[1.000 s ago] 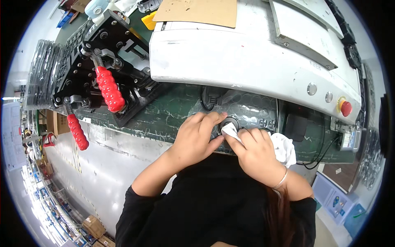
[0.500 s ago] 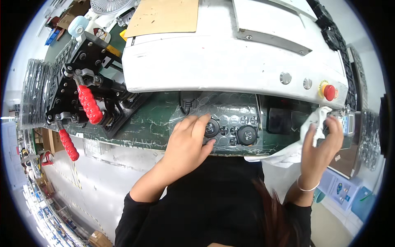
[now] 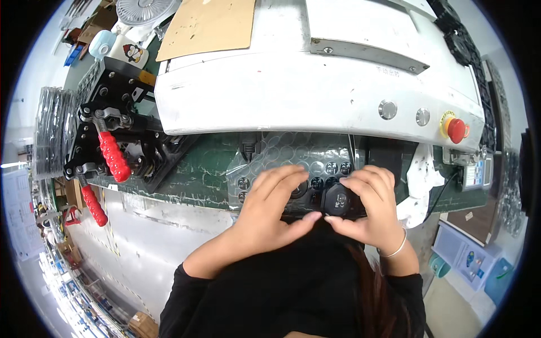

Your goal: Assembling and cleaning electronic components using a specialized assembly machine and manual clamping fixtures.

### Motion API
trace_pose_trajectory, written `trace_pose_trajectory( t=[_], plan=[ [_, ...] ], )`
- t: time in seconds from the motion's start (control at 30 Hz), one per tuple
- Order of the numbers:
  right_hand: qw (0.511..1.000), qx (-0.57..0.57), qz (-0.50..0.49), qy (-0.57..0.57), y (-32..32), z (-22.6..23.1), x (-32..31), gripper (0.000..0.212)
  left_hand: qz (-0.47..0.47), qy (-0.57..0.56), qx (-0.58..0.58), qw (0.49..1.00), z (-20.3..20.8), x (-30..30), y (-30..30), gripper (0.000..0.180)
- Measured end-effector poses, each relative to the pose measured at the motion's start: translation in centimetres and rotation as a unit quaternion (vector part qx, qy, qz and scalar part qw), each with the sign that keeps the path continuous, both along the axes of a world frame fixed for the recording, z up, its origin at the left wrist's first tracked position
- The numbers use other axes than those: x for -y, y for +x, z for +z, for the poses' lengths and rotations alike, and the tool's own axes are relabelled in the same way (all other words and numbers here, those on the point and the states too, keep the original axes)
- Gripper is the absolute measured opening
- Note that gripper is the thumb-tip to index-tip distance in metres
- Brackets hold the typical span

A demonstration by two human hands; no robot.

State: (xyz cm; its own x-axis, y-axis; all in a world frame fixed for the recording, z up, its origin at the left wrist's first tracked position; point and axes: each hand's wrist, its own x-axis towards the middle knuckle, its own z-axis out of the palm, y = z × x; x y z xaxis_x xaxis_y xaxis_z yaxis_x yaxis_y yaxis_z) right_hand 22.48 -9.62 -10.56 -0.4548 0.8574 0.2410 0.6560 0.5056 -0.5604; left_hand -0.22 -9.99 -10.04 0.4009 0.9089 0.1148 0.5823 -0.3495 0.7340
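Note:
Near the bench's front edge, my left hand (image 3: pixel 270 208) curls around a round black plastic part (image 3: pixel 299 190), fingers over its far side and thumb toward the near side; the hand covers much of it. Right beside it, a second round black part (image 3: pixel 337 200) with pale markings on its face sits between the fingers and thumb of my right hand (image 3: pixel 372 207). Both lie over a clear plastic sheet (image 3: pixel 270 152) dotted with round black stickers (image 3: pixel 331 168). The white cloth (image 3: pixel 417 180) hangs over the bench edge, away from my right hand.
A white machine housing (image 3: pixel 270 96) with silver buttons (image 3: pixel 387 110) and a red emergency-stop knob (image 3: pixel 456 130) stands behind the sheet. To the left is a black clamp fixture (image 3: pixel 121 112) with red handles (image 3: pixel 114 158). A small display device (image 3: pixel 478 173) sits at right.
My right hand has let go of the white cloth and moved left onto the second round black part. My left hand stays at the first part, its thumb now nearer the second.

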Motion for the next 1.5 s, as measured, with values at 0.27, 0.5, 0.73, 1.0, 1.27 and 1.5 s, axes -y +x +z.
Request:
trace_pose_trajectory(
  t=[0.27, 0.5, 0.73, 1.0, 1.27, 1.5],
  plan=[
    [0.990, -0.109, 0.008, 0.085, -2.3, 2.2, 0.4, 0.052, -0.004, -0.435, 0.428, 0.792, 0.7, 0.7, 0.8, 0.030],
    [0.992, -0.096, 0.012, 0.080, -3.4, 2.9, 0.7, 0.048, 0.011, -0.460, 0.424, 0.780, 0.9, 1.0, 0.1, 0.026],
    [0.992, -0.099, 0.024, 0.072, -4.9, 3.4, 0.8, 0.048, 0.012, -0.443, 0.468, 0.765, 1.3, 1.7, -1.1, 0.028],
    [0.990, -0.075, 0.102, 0.066, -9.2, 3.9, 0.0, 0.049, 0.056, -0.433, 0.452, 0.778, 1.5, 3.3, -5.9, 0.030],
    [0.963, 0.065, 0.262, 0.001, -20.2, 2.8, -3.1, 0.052, 0.211, 0.269, 0.094, 0.935, 2.4, 10.1, -18.4, 0.064],
    [0.950, 0.097, 0.294, 0.027, -27.0, 0.4, -3.5, 0.053, 0.173, 0.579, -0.234, 0.762, 6.4, 0.4, -25.4, 0.052]
  ],
)
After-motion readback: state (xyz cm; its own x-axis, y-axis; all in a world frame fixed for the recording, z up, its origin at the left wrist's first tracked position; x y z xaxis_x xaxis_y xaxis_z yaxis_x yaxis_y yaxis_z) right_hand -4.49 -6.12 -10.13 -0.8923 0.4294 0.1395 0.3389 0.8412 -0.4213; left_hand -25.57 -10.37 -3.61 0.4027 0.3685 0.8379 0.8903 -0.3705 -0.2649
